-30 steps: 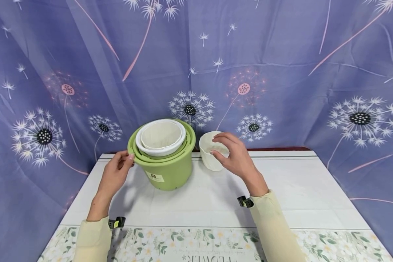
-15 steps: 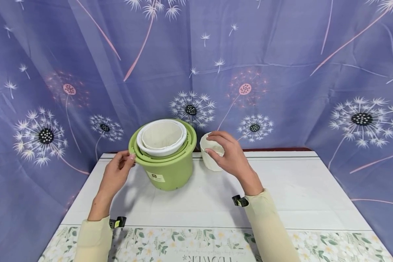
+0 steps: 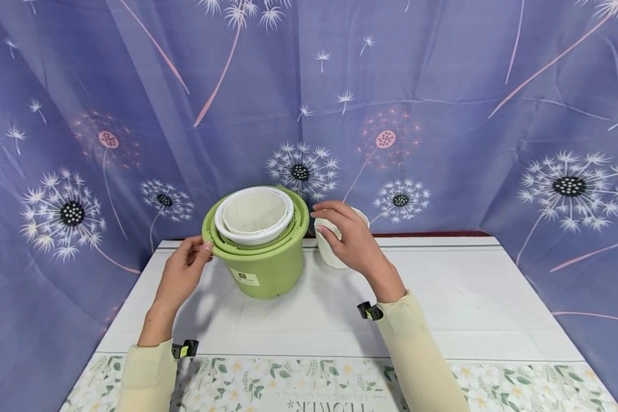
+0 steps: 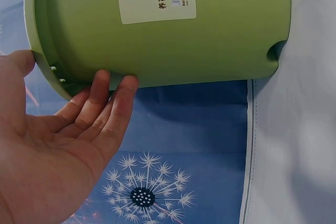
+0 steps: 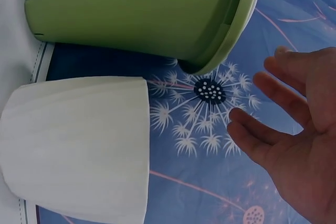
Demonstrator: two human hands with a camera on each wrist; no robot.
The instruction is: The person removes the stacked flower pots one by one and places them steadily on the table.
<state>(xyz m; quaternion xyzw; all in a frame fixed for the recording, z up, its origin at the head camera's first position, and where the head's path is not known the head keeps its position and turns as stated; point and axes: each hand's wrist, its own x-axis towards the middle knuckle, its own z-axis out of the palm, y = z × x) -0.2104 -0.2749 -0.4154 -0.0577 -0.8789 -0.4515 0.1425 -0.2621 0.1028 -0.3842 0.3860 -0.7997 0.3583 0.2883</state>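
Note:
A large green flowerpot (image 3: 280, 269) stands at the back left of the table, with other green rims inside it. A white pot (image 3: 280, 233) nests in these, and a cream inner pot (image 3: 254, 212) sits in that. My left hand (image 3: 182, 274) pinches the large pot's rim, its thumb on the edge and fingers under the lip, as the left wrist view shows. Apart from the green pot, my right hand (image 3: 351, 237) hovers above a lone white pot (image 5: 79, 145), fingers loosely bent and holding nothing. In the head view this hand hides part of the lone pot.
A white table cover (image 3: 458, 297) with a floral front band (image 3: 247, 380) lies under the pots. Close behind them hangs a purple dandelion-print curtain (image 3: 443, 143), which also stands at both sides.
My right hand has moved left across the lone white pot toward the green flowerpot. My left hand keeps its place at the green rim. The pots stand where they were.

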